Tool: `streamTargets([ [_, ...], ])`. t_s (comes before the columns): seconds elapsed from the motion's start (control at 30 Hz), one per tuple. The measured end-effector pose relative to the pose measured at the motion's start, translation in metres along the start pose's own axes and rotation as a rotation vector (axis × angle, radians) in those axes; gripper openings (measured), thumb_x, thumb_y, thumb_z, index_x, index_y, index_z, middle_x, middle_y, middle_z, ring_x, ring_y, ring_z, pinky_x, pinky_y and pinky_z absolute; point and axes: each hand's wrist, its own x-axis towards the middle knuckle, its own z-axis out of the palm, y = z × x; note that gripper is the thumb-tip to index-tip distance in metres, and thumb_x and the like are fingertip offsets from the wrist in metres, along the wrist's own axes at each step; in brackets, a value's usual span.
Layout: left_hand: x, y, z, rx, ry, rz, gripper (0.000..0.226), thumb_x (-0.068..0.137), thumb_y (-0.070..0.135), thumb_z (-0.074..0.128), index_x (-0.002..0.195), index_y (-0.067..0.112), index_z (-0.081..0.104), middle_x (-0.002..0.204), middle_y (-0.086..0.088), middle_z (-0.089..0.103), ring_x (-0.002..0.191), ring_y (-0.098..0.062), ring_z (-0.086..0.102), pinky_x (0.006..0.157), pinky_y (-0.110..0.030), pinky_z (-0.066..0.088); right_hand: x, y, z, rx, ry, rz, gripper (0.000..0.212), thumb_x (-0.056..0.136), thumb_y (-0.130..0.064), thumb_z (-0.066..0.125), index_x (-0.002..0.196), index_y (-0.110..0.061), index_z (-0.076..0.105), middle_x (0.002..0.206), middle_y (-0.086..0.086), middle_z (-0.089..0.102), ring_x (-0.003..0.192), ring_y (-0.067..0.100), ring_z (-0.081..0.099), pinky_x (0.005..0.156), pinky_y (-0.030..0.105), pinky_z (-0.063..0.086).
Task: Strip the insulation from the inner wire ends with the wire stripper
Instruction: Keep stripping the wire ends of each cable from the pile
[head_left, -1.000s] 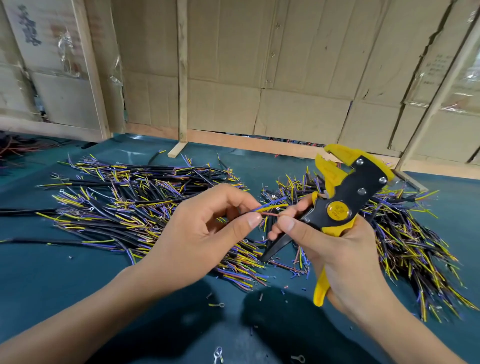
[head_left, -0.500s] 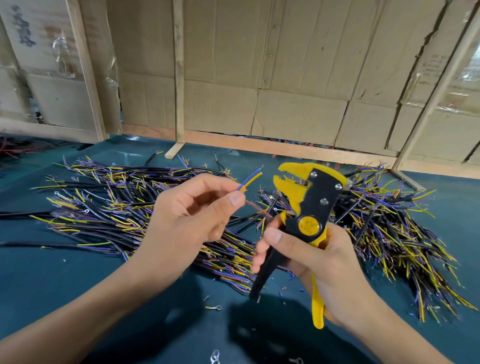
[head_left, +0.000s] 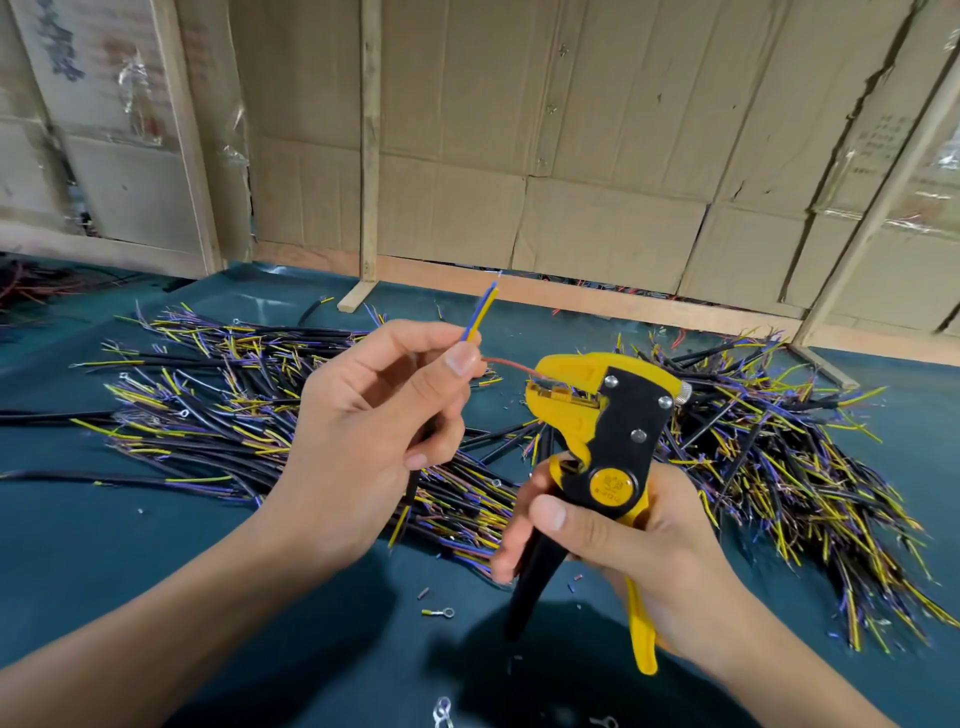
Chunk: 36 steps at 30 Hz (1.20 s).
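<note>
Head view, nearest first: a ring terminal lies on the table just in front of the stripper, among bits of cut insulation. The right hand grips the stripper by its handles, fingers curled round the black one, thumb across the front below the yellow pivot disc; the handles look only partly squeezed. Left of the stripper, the left hand pinches a cable between thumb and forefinger, the black sheath running down through the palm. From that pinch a red wire reaches across into the yellow head of the stripper, while the blue and yellow wires stand up, bent clear of it. How deep the red end sits between the blades cannot be told.

The step in hand seems to be stripping the red end. To do it well, the wire should lie straight across the blades and seat fully before the squeeze, the left pinch staying close to the head so the thin wire does not buckle. A firm, single squeeze should follow, and the other two wires should be kept away from the head.

Behind the stripper, one pile of cables spreads right and another pile left; cardboard walls the far edge.
</note>
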Motion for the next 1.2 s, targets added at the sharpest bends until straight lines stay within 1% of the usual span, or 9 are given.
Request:
streamTargets([
  [0.17,-0.003,0.001,0.006,0.047,-0.013,0.038,0.007,0.082,0.023,0.072,0.088,0.021,0.076,0.075,-0.034,0.041,0.057,-0.029,0.028,0.044,-0.021,0.028,-0.001,0.002,0.001,-0.020,-0.038,-0.028,0.013,0.093,-0.020,0.072,0.098,-0.009,0.070,0.086,0.020,0.072,0.076,0.043,0.072,0.074,0.045,0.057],
  [0.23,-0.003,0.000,0.006,0.060,-0.013,0.046,0.008,0.082,0.022,0.072,0.089,0.020,0.075,0.070,-0.029,0.044,0.053,-0.024,0.030,0.044,-0.020,0.029,-0.001,0.003,0.000,-0.024,-0.024,-0.025,0.015,0.092,-0.023,0.073,0.097,-0.009,0.069,0.085,0.021,0.072,0.076,0.044,0.072,0.074,0.046,0.057],
  [0.33,-0.003,-0.001,0.003,0.089,-0.014,0.064,0.008,0.082,0.021,0.072,0.090,0.018,0.074,0.065,-0.006,0.052,0.048,-0.020,0.034,0.044,-0.018,0.031,-0.001,0.004,-0.001,-0.023,-0.004,-0.013,0.023,0.091,-0.025,0.074,0.095,-0.005,0.066,0.084,0.022,0.071,0.075,0.046,0.071,0.074,0.052,0.057],
  [0.5,-0.003,-0.002,0.003,0.116,-0.021,0.080,0.007,0.083,0.019,0.072,0.089,0.021,0.074,0.064,0.000,0.054,0.046,-0.017,0.036,0.046,-0.017,0.033,0.000,0.001,0.000,-0.001,-0.013,-0.011,0.016,0.091,-0.022,0.075,0.092,-0.008,0.068,0.077,0.020,0.069,0.068,0.045,0.069,0.071,0.055,0.057],
  [0.67,-0.005,-0.003,0.004,0.134,-0.036,0.098,0.008,0.083,0.018,0.073,0.091,0.019,0.075,0.067,-0.005,0.057,0.048,-0.020,0.036,0.047,-0.018,0.034,-0.004,-0.004,0.005,-0.068,0.128,-0.051,0.038,0.078,-0.022,0.076,0.053,-0.004,0.055,0.042,0.016,0.049,0.033,0.029,0.049,0.051,0.024,0.049],
  [0.73,-0.006,-0.003,0.004,0.145,-0.025,0.108,0.009,0.083,0.019,0.073,0.092,0.019,0.075,0.067,-0.003,0.057,0.049,-0.020,0.036,0.048,-0.018,0.034,-0.004,-0.009,0.007,0.024,0.091,-0.011,0.039,0.075,-0.028,0.079,0.056,-0.001,0.058,0.046,0.018,0.052,0.038,0.031,0.052,0.051,0.030,0.049],
  [0.87,-0.002,0.000,0.000,0.144,0.036,0.105,0.010,0.084,0.020,0.072,0.092,0.017,0.074,0.067,-0.008,0.056,0.049,-0.020,0.037,0.048,-0.018,0.034,0.001,-0.017,0.009,0.284,0.014,0.075,0.041,0.074,-0.026,0.084,0.087,0.006,0.064,0.073,0.028,0.058,0.066,0.045,0.062,0.067,0.055,0.053],
  [1.03,-0.001,0.000,-0.002,0.129,0.042,0.100,0.010,0.083,0.019,0.072,0.092,0.015,0.074,0.065,-0.009,0.051,0.048,-0.020,0.034,0.046,-0.019,0.032,0.000,-0.012,0.001,0.164,0.028,0.065,0.037,0.077,-0.025,0.083,0.087,0.006,0.065,0.074,0.027,0.061,0.066,0.044,0.063,0.067,0.054,0.054],
  [1.2,-0.002,0.002,0.002,0.115,0.029,0.083,0.009,0.082,0.020,0.072,0.090,0.016,0.075,0.072,-0.034,0.041,0.051,-0.022,0.031,0.046,-0.019,0.030,0.000,-0.007,-0.002,0.139,-0.035,0.063,0.028,0.086,-0.022,0.076,0.091,0.004,0.066,0.078,0.023,0.065,0.069,0.043,0.066,0.070,0.058,0.054],
])
